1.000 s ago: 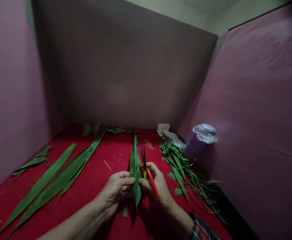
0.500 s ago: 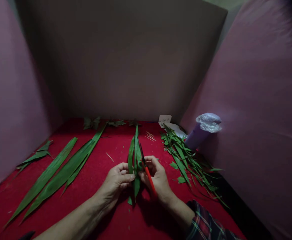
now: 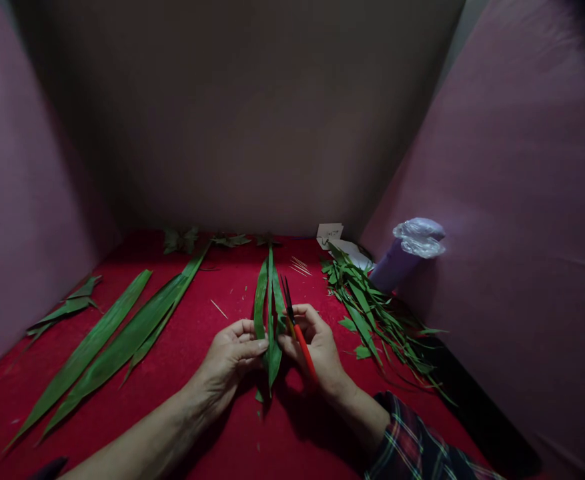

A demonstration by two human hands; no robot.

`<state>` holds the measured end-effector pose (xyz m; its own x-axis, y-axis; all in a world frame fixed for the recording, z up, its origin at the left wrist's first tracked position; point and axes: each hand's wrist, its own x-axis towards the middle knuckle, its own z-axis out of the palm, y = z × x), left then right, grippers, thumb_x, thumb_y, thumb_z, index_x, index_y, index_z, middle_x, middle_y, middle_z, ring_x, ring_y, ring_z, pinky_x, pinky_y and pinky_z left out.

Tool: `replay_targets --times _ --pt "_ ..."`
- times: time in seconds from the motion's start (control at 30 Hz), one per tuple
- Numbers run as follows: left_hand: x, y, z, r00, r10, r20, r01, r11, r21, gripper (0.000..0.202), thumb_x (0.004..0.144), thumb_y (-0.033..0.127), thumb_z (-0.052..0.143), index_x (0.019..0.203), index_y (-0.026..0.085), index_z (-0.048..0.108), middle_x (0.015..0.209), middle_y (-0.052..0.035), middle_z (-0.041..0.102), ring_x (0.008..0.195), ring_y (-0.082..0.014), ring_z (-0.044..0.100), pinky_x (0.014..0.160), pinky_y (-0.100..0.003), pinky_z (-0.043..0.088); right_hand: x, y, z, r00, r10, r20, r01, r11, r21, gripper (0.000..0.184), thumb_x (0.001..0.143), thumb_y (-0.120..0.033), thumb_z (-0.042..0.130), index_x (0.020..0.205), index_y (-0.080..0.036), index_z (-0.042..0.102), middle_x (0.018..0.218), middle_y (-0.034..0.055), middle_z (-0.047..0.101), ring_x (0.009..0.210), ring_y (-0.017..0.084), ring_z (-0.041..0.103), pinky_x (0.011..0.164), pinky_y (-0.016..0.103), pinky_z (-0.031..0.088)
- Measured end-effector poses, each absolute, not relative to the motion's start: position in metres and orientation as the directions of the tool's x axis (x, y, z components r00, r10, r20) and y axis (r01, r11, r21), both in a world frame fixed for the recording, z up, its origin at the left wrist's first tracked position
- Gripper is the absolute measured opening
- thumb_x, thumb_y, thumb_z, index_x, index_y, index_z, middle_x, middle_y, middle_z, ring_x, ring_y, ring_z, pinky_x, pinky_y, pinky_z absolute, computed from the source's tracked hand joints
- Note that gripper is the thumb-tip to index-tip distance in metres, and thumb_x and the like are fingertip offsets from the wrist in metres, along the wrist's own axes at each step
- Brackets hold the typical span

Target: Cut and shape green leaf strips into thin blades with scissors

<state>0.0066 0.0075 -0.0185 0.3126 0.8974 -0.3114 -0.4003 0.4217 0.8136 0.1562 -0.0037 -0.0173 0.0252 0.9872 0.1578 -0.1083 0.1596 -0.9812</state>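
Note:
A long green leaf [image 3: 274, 363], slit into strips, stands between my two hands with its stalk pointing away from me. My left hand [image 3: 235, 352] pinches the left strip between thumb and fingers. On the other side my right hand [image 3: 317, 347] holds scissors [image 3: 302, 343] with red handles; their dark blades point away, slightly parted. The thumb and fingertips of that hand also reach the leaf's right side. Below the hands, a small green scrap [image 3: 259, 396] lies on the red cloth [image 3: 222, 433].
Two long leaves [image 3: 117, 360] lie at left, beside folded leaf pieces [image 3: 75, 303]. Several toothpicks [image 3: 301, 267] lie farther back; a single one [image 3: 219, 309] is nearer. At right are a heap of cut leaves [image 3: 367, 300], a white card [image 3: 329, 232] and a purple plastic-wrapped roll [image 3: 399, 263].
The view has shifted slightly. The scissor blades now show as two separate tips, and the leaf strips stand a little farther apart. Both hands keep their hold.

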Motion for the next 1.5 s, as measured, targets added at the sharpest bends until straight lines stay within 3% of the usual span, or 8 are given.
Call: replay_targets --times 0.63,1.17,1.5 --pt "0.008 0.005 -0.013 0.215 0.940 -0.264 -0.355 0.327 0.876 0.028 0.055 0.020 0.077 0.075 0.013 0.058 0.067 -0.0039 0.068 0.056 -0.0143 0.063 0.053 -0.023 0.048 0.159 -0.005 -0.021 0.043 0.983 0.181 -0.084 0.184 -0.979 0.034 0.063 -0.027 0.071 0.090 -0.022 0.051 0.070 -0.0019 0.059 0.059 0.012 0.056 0.054 0.022 0.046" --pt "0.006 0.007 -0.020 0.282 0.942 -0.181 -0.312 0.268 0.911 0.026 0.062 0.018 0.073 0.082 0.014 0.057 0.069 -0.0025 0.067 0.055 -0.0123 0.061 0.049 -0.022 0.046 0.159 -0.004 -0.021 0.049 0.977 0.207 -0.083 0.211 -0.974 0.032 0.064 -0.023 0.070 0.088 -0.021 0.050 0.069 -0.0030 0.058 0.059 0.011 0.055 0.052 0.020 0.043" --pt "0.007 0.008 -0.016 0.319 0.927 -0.197 -0.362 0.312 0.879 0.035 0.054 0.016 0.077 0.083 0.013 0.057 0.072 -0.0049 0.068 0.060 -0.0153 0.063 0.054 -0.025 0.048 0.161 -0.002 -0.030 0.036 0.966 0.256 -0.057 0.258 -0.964 0.030 0.067 -0.014 0.063 0.092 -0.021 0.049 0.072 -0.0029 0.058 0.065 0.011 0.056 0.057 0.020 0.044"
